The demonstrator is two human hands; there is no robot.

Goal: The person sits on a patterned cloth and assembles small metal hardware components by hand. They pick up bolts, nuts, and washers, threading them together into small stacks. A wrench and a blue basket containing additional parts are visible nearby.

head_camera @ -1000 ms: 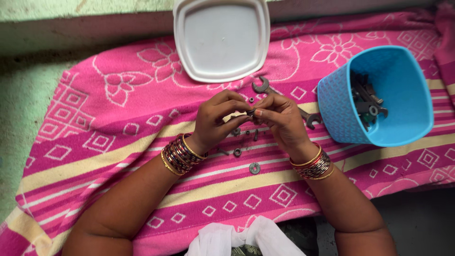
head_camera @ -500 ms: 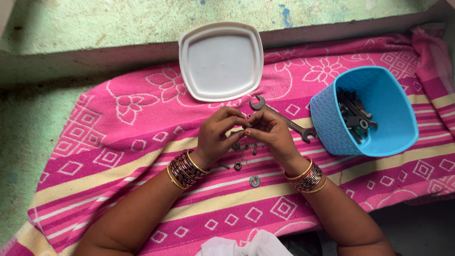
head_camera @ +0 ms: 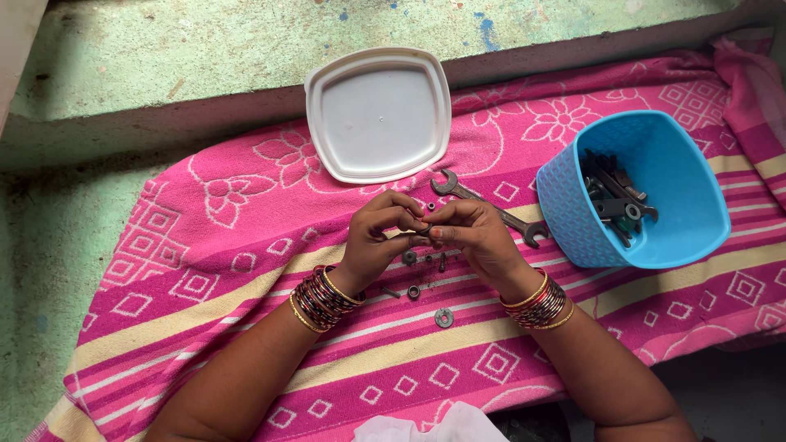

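Note:
My left hand [head_camera: 378,236] and my right hand [head_camera: 475,236] meet fingertip to fingertip over a pink patterned towel [head_camera: 205,270]. Between the fingers of both hands sits a small dark metal part [head_camera: 425,230], likely a bolt with a nut; its shape is mostly hidden. Below the hands lie loose small parts: a flat washer [head_camera: 444,317], a nut [head_camera: 413,291], a short screw [head_camera: 390,291] and another nut [head_camera: 409,257]. A double-ended spanner [head_camera: 471,196] lies just beyond my right hand, partly covered by it.
A blue plastic tub [head_camera: 573,205] with several metal tools and bolts stands at the right. A white square lid [head_camera: 378,113] rests at the towel's far edge. Green painted concrete [head_camera: 164,57] runs behind and to the left. White cloth [head_camera: 442,427] shows at the bottom.
Both hands stay together on the small part, fingers shifting slightly. The view has tilted, so everything sits a little lower in the frame than one second ago.

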